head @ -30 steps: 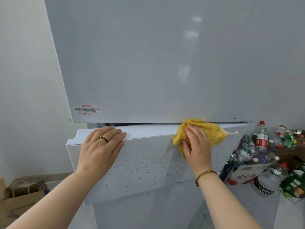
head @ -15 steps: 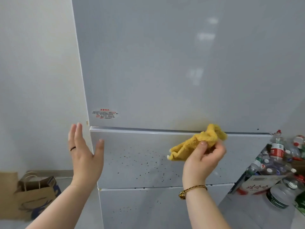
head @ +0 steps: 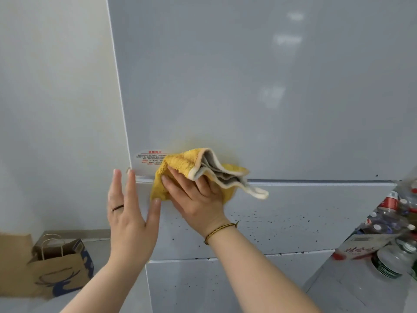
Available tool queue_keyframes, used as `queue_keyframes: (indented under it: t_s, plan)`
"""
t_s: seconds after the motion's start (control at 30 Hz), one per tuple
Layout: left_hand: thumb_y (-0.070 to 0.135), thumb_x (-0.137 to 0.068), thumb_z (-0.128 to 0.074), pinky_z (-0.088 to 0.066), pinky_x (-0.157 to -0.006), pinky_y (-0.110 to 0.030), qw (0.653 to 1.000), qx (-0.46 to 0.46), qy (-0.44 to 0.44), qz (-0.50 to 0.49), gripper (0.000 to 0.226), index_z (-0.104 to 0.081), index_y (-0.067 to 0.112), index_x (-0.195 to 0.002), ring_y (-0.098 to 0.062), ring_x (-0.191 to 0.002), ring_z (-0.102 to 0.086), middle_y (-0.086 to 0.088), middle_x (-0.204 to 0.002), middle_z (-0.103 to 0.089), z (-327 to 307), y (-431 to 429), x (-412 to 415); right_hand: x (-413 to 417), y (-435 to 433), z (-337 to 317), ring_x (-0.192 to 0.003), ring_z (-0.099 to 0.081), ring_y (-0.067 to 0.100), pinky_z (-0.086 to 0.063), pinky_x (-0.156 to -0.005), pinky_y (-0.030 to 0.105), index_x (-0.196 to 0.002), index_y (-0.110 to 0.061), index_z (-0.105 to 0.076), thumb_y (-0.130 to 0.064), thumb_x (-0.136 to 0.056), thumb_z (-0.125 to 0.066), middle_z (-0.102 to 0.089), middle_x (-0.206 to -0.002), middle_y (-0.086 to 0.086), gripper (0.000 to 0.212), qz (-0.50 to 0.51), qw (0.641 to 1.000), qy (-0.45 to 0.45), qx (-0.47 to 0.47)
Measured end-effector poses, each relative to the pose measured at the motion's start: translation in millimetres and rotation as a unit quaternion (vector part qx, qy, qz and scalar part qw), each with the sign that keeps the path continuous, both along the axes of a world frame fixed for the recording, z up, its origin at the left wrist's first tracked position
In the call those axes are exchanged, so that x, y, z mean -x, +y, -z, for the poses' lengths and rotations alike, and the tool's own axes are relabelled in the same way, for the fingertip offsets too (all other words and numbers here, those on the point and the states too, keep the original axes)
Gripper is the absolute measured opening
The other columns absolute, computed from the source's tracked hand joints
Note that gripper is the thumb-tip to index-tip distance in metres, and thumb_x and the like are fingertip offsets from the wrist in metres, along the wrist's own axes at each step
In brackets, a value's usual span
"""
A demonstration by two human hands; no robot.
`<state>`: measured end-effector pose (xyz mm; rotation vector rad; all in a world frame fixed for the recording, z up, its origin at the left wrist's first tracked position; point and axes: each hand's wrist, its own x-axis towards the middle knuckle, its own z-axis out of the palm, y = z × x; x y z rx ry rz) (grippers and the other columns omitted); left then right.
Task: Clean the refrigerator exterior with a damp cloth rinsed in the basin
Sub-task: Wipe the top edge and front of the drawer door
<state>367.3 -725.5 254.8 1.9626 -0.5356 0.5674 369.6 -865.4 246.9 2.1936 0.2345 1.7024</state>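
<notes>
Two hands are working at the left side of the refrigerator (head: pixel 248 86), along the seam where the upper door is meeting the drawer front (head: pixel 293 218) below it. Right hand (head: pixel 196 199) is pressing the yellow cloth (head: pixel 178 164) flat against that seam with straight, spread fingers; thumb is hiding under a fold, so cannot tell its part. Cloth is covering the right end of a red-lettered sticker (head: pixel 147 157), and a loose grey-backed flap is draping over the fingers and hanging off to the right. Left hand (head: pixel 128 211), open with fingers straight and a dark ring (head: pixel 117 207) showing, is hovering just beside the cloth at the refrigerator's left edge. Dark specks are dotting the drawer front. Brown paper bag (head: pixel 61 265) is sitting on the floor at left; plastic bottles (head: pixel 394 222) are crowding the right.
</notes>
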Motion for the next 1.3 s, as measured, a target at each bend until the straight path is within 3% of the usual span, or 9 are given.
queue_keyframes:
  t_s: [0.1,0.33,0.5,0.6,0.7,0.9,1.0,1.17,1.3]
  plan:
    - [0.047,-0.095,-0.025,-0.005,-0.113,-0.028,0.983,-0.101,-0.153,0.025,0.052,-0.022,0.017,-0.137,-0.022,-0.136,-0.008,-0.015,-0.143,-0.017,12.0,-15.1,8.1,16.8,-34.9,3.3,-0.13,-0.026,0.017,-0.012,-0.111,0.034,-0.118,-0.032,-0.048,-0.039,-0.093,-0.041,-0.047,-0.128,-0.011,0.027,0.053,0.998,-0.024,0.011]
    - [0.053,-0.094,-0.013,0.005,-0.114,-0.028,0.961,-0.219,-0.168,0.022,0.06,-0.034,0.011,-0.133,-0.027,-0.134,-0.005,-0.019,-0.143,-0.018,22.7,-63.7,21.7,79.9,-148.5,17.4,-0.143,0.005,0.015,0.0,-0.116,0.04,-0.14,-0.027,-0.018,-0.042,-0.099,-0.02,0.009,-0.156,-0.006,0.043,0.146,0.982,-0.044,-0.108]
    - [0.059,-0.092,-0.012,0.01,-0.114,-0.03,0.961,-0.225,-0.155,-0.031,0.065,-0.035,0.013,-0.131,-0.029,-0.135,0.0,-0.021,-0.143,-0.01,29.5,-80.2,25.7,119.9,-210.3,4.7,-0.134,-0.012,0.03,-0.012,-0.107,0.044,-0.139,-0.013,-0.017,-0.04,-0.099,-0.011,-0.017,-0.146,0.017,0.048,0.167,0.931,-0.078,-0.316]
    - [0.06,-0.091,-0.013,0.012,-0.114,-0.029,0.965,-0.205,-0.154,-0.048,0.067,-0.037,0.011,-0.129,-0.03,-0.137,0.003,-0.022,-0.142,-0.009,31.4,-89.4,26.6,134.8,-234.2,-4.0,-0.128,-0.015,0.033,-0.002,-0.112,0.028,-0.135,-0.004,-0.019,-0.041,-0.098,-0.009,-0.026,-0.14,0.034,0.054,0.158,0.909,-0.082,-0.378]
    - [0.059,-0.091,-0.016,0.013,-0.114,-0.028,0.964,-0.195,-0.168,-0.068,0.067,-0.037,0.008,-0.128,-0.028,-0.138,0.007,-0.025,-0.141,-0.009,32.1,-95.7,27.2,142.2,-246.5,-4.6,-0.137,-0.01,0.03,0.003,-0.113,0.025,-0.142,-0.004,-0.016,-0.048,-0.095,-0.007,-0.021,-0.144,0.033,0.065,0.139,0.882,-0.089,-0.441]
    - [0.062,-0.09,-0.015,0.015,-0.113,-0.026,0.962,-0.206,-0.159,-0.077,0.07,-0.037,0.008,-0.128,-0.032,-0.134,0.005,-0.027,-0.141,-0.009,32.5,-95.4,28.6,114.6,-211.3,-11.8,-0.141,-0.009,0.032,-0.001,-0.114,0.034,-0.143,0.001,-0.016,-0.061,-0.088,-0.003,-0.011,-0.151,0.023,0.083,0.1,0.756,-0.2,-0.616]
    - [0.063,-0.089,-0.015,0.015,-0.113,-0.026,0.963,-0.206,-0.154,-0.078,0.07,-0.037,0.009,-0.129,-0.032,-0.133,0.005,-0.025,-0.141,-0.008,32.1,-96.5,29.5,95.6,-166.6,-1.1,-0.138,-0.008,0.03,0.001,-0.114,0.027,-0.143,-0.007,-0.016,-0.056,-0.092,-0.006,-0.011,-0.148,0.019,0.072,0.063,0.823,-0.154,-0.543]
    - [0.063,-0.089,-0.013,0.018,-0.112,-0.024,0.966,-0.209,-0.131,-0.076,0.072,-0.035,0.009,-0.13,-0.026,-0.135,0.007,-0.019,-0.144,-0.006,30.0,-97.8,35.4,105.7,-178.5,3.5,-0.13,-0.021,0.029,-0.005,-0.111,0.037,-0.126,-0.016,-0.036,-0.05,-0.095,-0.022,-0.022,-0.144,0.009,0.048,0.094,0.946,-0.054,-0.304]
    - [0.056,-0.092,-0.014,0.012,-0.115,-0.032,0.947,-0.259,-0.183,-0.04,0.065,-0.036,0.007,-0.13,-0.018,-0.142,0.006,-0.018,-0.142,-0.017,31.4,-113.7,49.6,133.0,-237.3,-2.2,-0.131,-0.013,0.019,0.008,-0.113,0.035,-0.133,-0.028,-0.023,-0.055,-0.093,-0.018,0.002,-0.155,-0.007,0.048,0.168,0.965,-0.036,-0.2]
